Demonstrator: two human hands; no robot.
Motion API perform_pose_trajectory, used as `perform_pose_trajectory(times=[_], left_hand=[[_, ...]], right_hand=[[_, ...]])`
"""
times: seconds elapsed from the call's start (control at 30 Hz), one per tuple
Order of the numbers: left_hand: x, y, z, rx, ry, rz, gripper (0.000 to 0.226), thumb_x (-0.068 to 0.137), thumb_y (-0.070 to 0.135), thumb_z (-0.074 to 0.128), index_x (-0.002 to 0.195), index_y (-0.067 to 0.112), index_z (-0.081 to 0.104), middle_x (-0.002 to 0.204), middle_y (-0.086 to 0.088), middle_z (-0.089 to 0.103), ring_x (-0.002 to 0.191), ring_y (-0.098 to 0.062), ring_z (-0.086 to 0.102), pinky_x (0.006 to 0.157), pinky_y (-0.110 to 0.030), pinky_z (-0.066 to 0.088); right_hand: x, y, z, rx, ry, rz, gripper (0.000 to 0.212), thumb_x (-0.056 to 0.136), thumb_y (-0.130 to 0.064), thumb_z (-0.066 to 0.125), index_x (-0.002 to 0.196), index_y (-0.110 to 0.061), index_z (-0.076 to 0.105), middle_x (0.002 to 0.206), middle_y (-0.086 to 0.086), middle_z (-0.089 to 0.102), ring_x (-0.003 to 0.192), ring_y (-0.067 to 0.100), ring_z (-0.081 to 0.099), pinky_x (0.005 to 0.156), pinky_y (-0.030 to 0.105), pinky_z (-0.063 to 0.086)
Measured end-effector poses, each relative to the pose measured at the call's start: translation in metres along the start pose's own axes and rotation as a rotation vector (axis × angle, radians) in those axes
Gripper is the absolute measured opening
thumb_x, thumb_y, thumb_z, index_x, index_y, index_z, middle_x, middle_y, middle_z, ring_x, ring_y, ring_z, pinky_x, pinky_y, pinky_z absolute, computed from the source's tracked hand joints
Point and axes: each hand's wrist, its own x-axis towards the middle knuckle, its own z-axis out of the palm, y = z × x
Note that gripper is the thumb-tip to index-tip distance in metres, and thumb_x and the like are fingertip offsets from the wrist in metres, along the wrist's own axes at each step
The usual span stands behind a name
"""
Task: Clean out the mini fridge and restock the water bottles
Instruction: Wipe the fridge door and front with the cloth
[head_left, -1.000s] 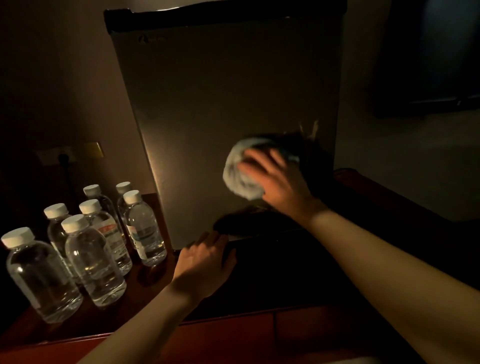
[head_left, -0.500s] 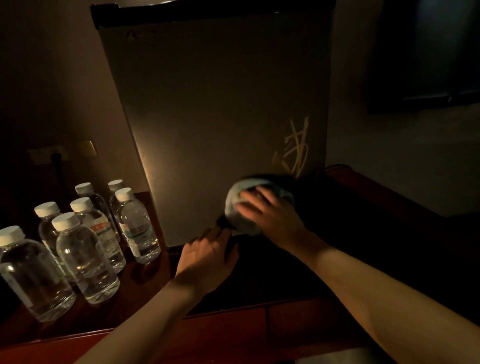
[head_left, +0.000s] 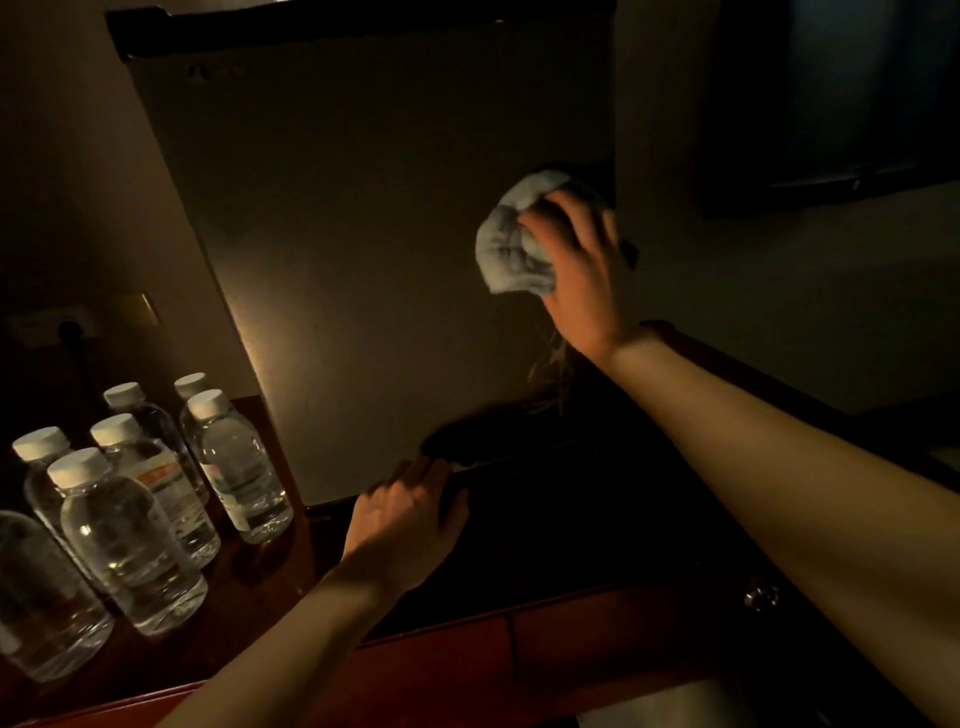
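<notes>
A grey mini fridge (head_left: 363, 234) stands with its door shut on a dark wooden cabinet. My right hand (head_left: 584, 270) grips a bunched pale blue cloth (head_left: 511, 241) against the door near its right edge. A yellowish scribble mark (head_left: 550, 374) shows on the door just below that hand. My left hand (head_left: 410, 519) lies on the cabinet top at the foot of the door, fingers lightly bent. Several clear water bottles (head_left: 239, 467) with white caps stand left of the fridge.
The red-brown cabinet edge (head_left: 467, 654) runs across the front, with a round metal knob (head_left: 761, 595) at the right. A dark screen (head_left: 841, 93) hangs on the wall at the upper right. A wall socket (head_left: 67, 327) with a plug sits behind the bottles.
My right hand has carried the cloth from the door's lower part up along its right edge. The scribble mark now shows below the hand. My left hand has stayed in place.
</notes>
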Motion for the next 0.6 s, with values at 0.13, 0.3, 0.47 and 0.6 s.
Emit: perform_pose_trajectory(times=[0.13, 0.3, 0.47, 0.6], left_hand=[[0.000, 0.000, 0.000, 0.003, 0.007, 0.008, 0.058, 0.090, 0.058, 0.024, 0.120, 0.024, 0.061, 0.112, 0.001, 0.065, 0.097, -0.023, 0.065, 0.070, -0.036, 0.054], [0.000, 0.004, -0.002, 0.018, 0.017, 0.002, 0.047, 0.088, 0.053, 0.034, 0.110, 0.024, 0.063, 0.105, 0.001, 0.067, 0.094, -0.024, 0.066, 0.069, -0.036, 0.054], [0.001, 0.012, 0.000, 0.008, 0.005, -0.002, 0.042, 0.087, 0.052, 0.038, 0.107, 0.026, 0.064, 0.101, 0.002, 0.068, 0.089, -0.023, 0.068, 0.064, -0.035, 0.055], [0.003, 0.014, 0.003, 0.019, -0.006, -0.009, 0.042, 0.086, 0.052, 0.038, 0.107, 0.026, 0.064, 0.099, 0.001, 0.068, 0.088, -0.024, 0.068, 0.063, -0.036, 0.056]], right_hand=[[-0.024, -0.003, 0.005, 0.080, 0.028, 0.030, 0.062, 0.070, -0.010, 0.079, 0.129, -0.021, 0.060, 0.141, 0.006, 0.049, 0.117, 0.039, 0.048, 0.087, 0.047, 0.049], [-0.105, 0.007, 0.029, 0.018, -0.041, -0.148, 0.044, 0.082, -0.017, 0.066, 0.125, -0.025, 0.065, 0.139, 0.006, 0.050, 0.108, 0.036, 0.044, 0.086, 0.043, 0.043], [-0.162, 0.024, 0.029, -0.070, -0.222, -0.351, 0.046, 0.081, -0.024, 0.047, 0.125, -0.034, 0.055, 0.137, 0.001, 0.046, 0.110, 0.036, 0.048, 0.056, 0.037, 0.054], [-0.145, 0.029, 0.021, -0.084, -0.211, -0.393, 0.038, 0.081, -0.026, 0.052, 0.114, -0.032, 0.069, 0.124, 0.005, 0.063, 0.103, 0.031, 0.052, 0.052, 0.035, 0.051]])
